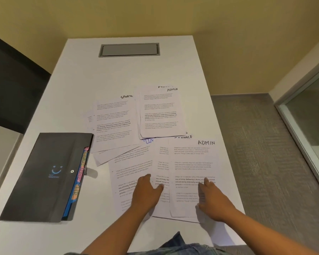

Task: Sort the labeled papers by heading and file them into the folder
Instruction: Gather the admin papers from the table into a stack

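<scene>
Nearest, both hands lie flat with fingers straight, the left hand [147,194] on overlapping papers [129,172], the right hand [213,199] on an ADMIN sheet [191,159], the dark folder [41,181] to their left, the SPORTS pile [114,126] beyond the fingertips.

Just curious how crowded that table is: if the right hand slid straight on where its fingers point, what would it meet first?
Probably the FINANCE sheet peeking from under the ADMIN sheet that the right hand rests on; only flat paper, nothing upright, lies ahead.
</scene>
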